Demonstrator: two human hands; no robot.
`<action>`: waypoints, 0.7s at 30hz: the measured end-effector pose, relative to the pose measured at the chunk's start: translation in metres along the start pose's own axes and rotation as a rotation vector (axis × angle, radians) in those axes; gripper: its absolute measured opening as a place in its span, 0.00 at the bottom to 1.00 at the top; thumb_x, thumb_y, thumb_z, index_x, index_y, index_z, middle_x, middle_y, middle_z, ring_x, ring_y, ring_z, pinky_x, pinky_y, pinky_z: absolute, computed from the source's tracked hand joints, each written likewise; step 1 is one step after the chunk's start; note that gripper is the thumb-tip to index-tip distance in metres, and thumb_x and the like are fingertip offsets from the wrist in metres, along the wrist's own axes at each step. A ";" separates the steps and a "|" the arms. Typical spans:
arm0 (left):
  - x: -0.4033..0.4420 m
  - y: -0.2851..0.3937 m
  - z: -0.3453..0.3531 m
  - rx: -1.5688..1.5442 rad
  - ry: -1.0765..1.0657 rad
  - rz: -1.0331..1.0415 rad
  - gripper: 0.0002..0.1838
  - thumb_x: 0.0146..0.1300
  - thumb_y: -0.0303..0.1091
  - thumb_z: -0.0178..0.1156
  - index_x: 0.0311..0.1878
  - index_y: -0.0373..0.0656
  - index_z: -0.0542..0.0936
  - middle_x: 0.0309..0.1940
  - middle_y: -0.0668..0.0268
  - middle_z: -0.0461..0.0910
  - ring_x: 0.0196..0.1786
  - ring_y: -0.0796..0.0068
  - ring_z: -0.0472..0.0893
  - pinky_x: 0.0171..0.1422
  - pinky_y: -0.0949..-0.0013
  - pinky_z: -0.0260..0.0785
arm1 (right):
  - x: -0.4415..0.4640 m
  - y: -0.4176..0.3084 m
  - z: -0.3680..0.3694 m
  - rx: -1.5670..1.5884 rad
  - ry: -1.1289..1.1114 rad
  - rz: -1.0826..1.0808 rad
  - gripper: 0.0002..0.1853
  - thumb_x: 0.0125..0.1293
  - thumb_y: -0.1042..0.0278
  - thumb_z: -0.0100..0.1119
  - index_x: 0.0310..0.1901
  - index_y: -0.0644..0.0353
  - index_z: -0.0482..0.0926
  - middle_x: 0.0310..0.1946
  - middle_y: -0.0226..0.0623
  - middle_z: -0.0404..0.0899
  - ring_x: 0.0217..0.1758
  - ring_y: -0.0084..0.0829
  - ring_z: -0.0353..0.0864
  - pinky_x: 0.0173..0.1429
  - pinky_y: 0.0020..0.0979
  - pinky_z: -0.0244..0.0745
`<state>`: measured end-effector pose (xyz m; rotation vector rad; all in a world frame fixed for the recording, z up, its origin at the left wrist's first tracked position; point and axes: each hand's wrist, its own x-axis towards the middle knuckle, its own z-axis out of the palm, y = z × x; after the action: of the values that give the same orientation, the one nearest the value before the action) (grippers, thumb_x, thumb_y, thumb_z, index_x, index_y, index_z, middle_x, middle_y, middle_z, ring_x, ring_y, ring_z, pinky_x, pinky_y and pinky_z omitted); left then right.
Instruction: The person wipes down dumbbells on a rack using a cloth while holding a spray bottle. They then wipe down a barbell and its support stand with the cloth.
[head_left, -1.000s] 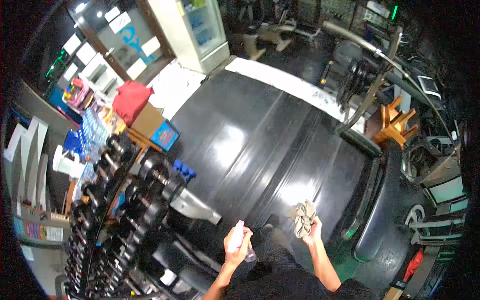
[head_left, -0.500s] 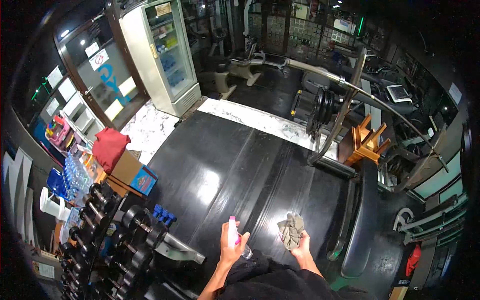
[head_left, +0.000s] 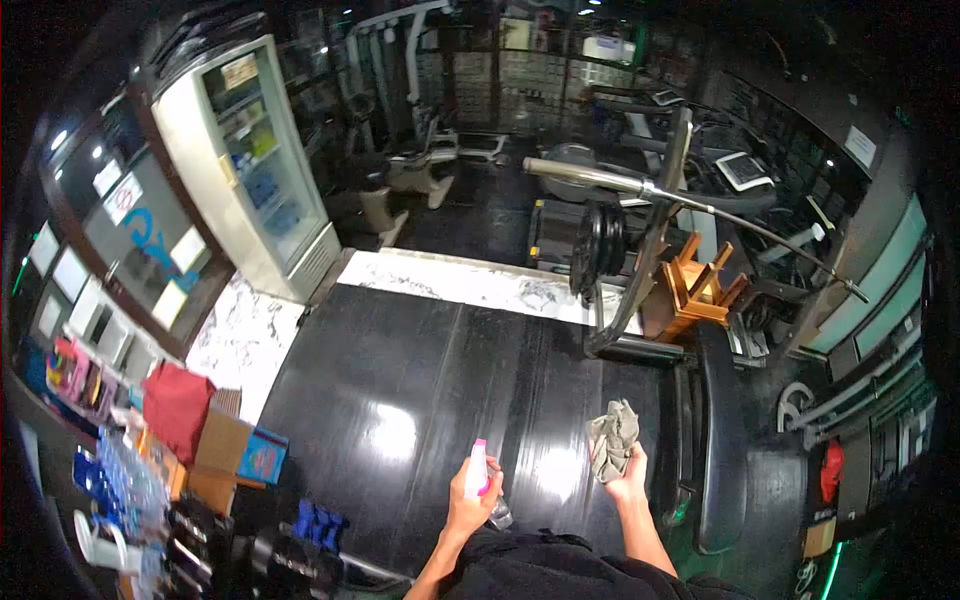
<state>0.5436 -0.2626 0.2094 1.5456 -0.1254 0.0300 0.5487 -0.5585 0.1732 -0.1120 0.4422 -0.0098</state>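
My left hand is closed around a spray bottle with a white and pink trigger head; its clear lower part shows below the fingers. In my right hand a crumpled grey-green cloth is gripped and held up. Both hands are in front of my body, apart from each other, above the black rubber floor. Neither the bottle nor the cloth visibly touches anything but the hands.
A glass-door fridge stands at the back left. To the right are a barbell on a rack, an upturned wooden stool and a black padded bench. Dumbbells, water bottles and a cardboard box sit at the left.
My view has turned to the right and tilted, so the room appears shifted left and down. My right hand with the cloth has moved slightly right and up; both hands keep their hold.
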 end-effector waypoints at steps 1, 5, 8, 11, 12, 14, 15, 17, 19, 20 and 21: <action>0.017 0.006 -0.005 0.019 -0.017 0.031 0.13 0.63 0.19 0.61 0.51 0.35 0.74 0.36 0.65 0.79 0.29 0.81 0.80 0.32 0.75 0.74 | 0.006 0.004 0.016 0.030 -0.013 -0.005 0.23 0.68 0.58 0.42 0.59 0.60 0.75 0.57 0.46 0.78 0.56 0.46 0.80 0.65 0.51 0.74; 0.082 0.015 -0.035 0.009 -0.126 0.067 0.12 0.63 0.22 0.62 0.50 0.36 0.75 0.36 0.66 0.79 0.29 0.82 0.80 0.33 0.76 0.74 | 0.038 0.029 0.051 0.035 -0.021 -0.121 0.23 0.69 0.58 0.43 0.59 0.61 0.75 0.57 0.45 0.78 0.56 0.45 0.80 0.65 0.51 0.74; 0.126 0.011 -0.049 0.009 -0.134 0.120 0.10 0.64 0.24 0.61 0.47 0.38 0.75 0.33 0.67 0.79 0.28 0.81 0.80 0.33 0.75 0.74 | 0.048 0.045 0.059 0.136 -0.057 -0.123 0.23 0.67 0.59 0.46 0.59 0.61 0.74 0.57 0.44 0.78 0.57 0.45 0.79 0.67 0.52 0.71; 0.166 0.007 -0.054 0.004 -0.152 0.164 0.09 0.64 0.25 0.61 0.46 0.37 0.75 0.32 0.66 0.78 0.28 0.79 0.81 0.33 0.74 0.74 | 0.054 0.057 0.055 0.111 -0.048 -0.208 0.24 0.67 0.59 0.46 0.61 0.60 0.73 0.59 0.44 0.76 0.59 0.46 0.78 0.67 0.53 0.70; 0.180 0.006 -0.054 -0.034 -0.126 0.169 0.09 0.64 0.25 0.61 0.46 0.36 0.75 0.32 0.64 0.78 0.29 0.77 0.81 0.34 0.73 0.74 | 0.057 0.060 0.057 0.074 -0.083 -0.253 0.25 0.66 0.59 0.45 0.63 0.59 0.71 0.61 0.44 0.75 0.61 0.46 0.76 0.67 0.53 0.70; 0.210 0.004 -0.053 0.033 -0.133 0.284 0.08 0.64 0.26 0.60 0.45 0.35 0.76 0.32 0.63 0.78 0.29 0.76 0.81 0.34 0.72 0.75 | 0.059 0.063 0.070 0.064 -0.064 -0.306 0.24 0.66 0.60 0.46 0.62 0.57 0.73 0.60 0.42 0.76 0.60 0.44 0.77 0.66 0.51 0.71; 0.226 0.004 -0.053 0.103 -0.112 0.399 0.08 0.65 0.26 0.60 0.44 0.35 0.76 0.31 0.62 0.77 0.29 0.74 0.82 0.33 0.72 0.75 | 0.063 0.065 0.077 0.044 -0.044 -0.332 0.23 0.65 0.61 0.47 0.60 0.56 0.75 0.59 0.40 0.77 0.59 0.42 0.78 0.65 0.49 0.72; 0.253 0.006 -0.052 0.129 -0.156 0.454 0.09 0.65 0.27 0.60 0.45 0.34 0.76 0.34 0.61 0.78 0.28 0.73 0.82 0.33 0.70 0.76 | 0.076 0.062 0.077 0.115 -0.110 -0.358 0.26 0.67 0.58 0.42 0.64 0.58 0.71 0.62 0.43 0.74 0.63 0.46 0.75 0.67 0.52 0.70; 0.276 0.008 -0.047 -0.090 -0.227 0.234 0.11 0.65 0.28 0.60 0.47 0.33 0.76 0.37 0.61 0.79 0.27 0.73 0.82 0.33 0.70 0.76 | 0.096 0.056 0.075 0.112 -0.087 -0.394 0.25 0.68 0.58 0.42 0.63 0.58 0.72 0.62 0.43 0.74 0.63 0.45 0.75 0.66 0.52 0.71; 0.290 0.006 -0.046 -0.093 -0.233 0.239 0.11 0.65 0.28 0.60 0.47 0.33 0.76 0.37 0.61 0.79 0.27 0.73 0.82 0.33 0.70 0.76 | 0.106 0.055 0.080 0.113 -0.063 -0.413 0.25 0.68 0.58 0.43 0.63 0.58 0.73 0.62 0.42 0.75 0.62 0.45 0.76 0.66 0.52 0.71; 0.302 0.001 -0.045 -0.095 -0.243 0.231 0.11 0.65 0.27 0.60 0.48 0.32 0.76 0.37 0.60 0.79 0.27 0.73 0.82 0.33 0.71 0.76 | 0.115 0.052 0.084 0.114 -0.067 -0.422 0.25 0.68 0.58 0.43 0.63 0.58 0.73 0.62 0.42 0.75 0.62 0.45 0.76 0.66 0.52 0.71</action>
<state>0.8460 -0.2357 0.2399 1.4291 -0.4914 0.0184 0.6882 -0.5017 0.1939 -0.0912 0.3442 -0.4441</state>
